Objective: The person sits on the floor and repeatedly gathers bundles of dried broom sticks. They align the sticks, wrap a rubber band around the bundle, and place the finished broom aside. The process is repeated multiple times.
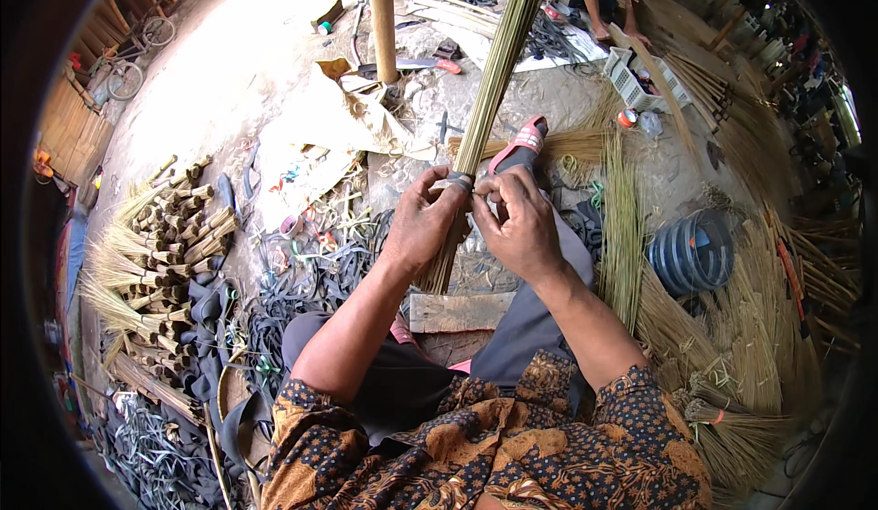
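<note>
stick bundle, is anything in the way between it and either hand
Nothing visible: the left hand grips the stick bundle by the dark band around it, and the right hand is close beside it. Whether the right hand touches it is unclear.

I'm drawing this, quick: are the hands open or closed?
Left hand: closed on the stalk bundle, at its dark band.
Right hand: curled beside the band; its grip can't be told.

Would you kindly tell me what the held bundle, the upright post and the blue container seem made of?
Bundle: thin, matte plant stalks, perhaps straw, by the fine, separate strands.
Upright post: likely bamboo, smooth and pale tan, by its round, cane-like form.
Blue container: apparently plastic, glossy, by its translucent, ribbed wall.
</note>
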### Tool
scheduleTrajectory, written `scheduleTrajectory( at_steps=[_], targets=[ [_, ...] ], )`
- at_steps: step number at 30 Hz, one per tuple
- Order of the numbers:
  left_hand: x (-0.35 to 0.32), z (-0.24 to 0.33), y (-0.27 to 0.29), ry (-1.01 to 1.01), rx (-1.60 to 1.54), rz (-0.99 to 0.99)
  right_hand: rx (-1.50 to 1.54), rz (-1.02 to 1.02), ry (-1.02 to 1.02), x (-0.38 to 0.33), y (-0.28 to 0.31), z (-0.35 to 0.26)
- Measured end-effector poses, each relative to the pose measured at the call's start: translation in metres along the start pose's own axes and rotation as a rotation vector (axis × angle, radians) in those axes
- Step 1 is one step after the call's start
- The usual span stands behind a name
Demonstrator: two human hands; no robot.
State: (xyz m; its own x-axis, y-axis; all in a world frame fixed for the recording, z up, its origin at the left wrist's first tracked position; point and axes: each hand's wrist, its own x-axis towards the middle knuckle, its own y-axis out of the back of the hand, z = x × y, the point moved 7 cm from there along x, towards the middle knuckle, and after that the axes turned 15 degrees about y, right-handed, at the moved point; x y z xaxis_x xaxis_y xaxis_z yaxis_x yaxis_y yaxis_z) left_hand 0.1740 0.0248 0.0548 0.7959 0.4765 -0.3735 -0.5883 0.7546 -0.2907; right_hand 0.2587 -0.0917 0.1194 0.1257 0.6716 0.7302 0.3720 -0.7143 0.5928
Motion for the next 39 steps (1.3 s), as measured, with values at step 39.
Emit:
scheduleTrajectory(
  at_steps=[39],
  targets=[
    [-0.02, 0.03, -0.035, -0.006, -0.352, -0.336, 1.711, -0.395, -0.779, -0.102, -0.062, -0.048]
  ],
)
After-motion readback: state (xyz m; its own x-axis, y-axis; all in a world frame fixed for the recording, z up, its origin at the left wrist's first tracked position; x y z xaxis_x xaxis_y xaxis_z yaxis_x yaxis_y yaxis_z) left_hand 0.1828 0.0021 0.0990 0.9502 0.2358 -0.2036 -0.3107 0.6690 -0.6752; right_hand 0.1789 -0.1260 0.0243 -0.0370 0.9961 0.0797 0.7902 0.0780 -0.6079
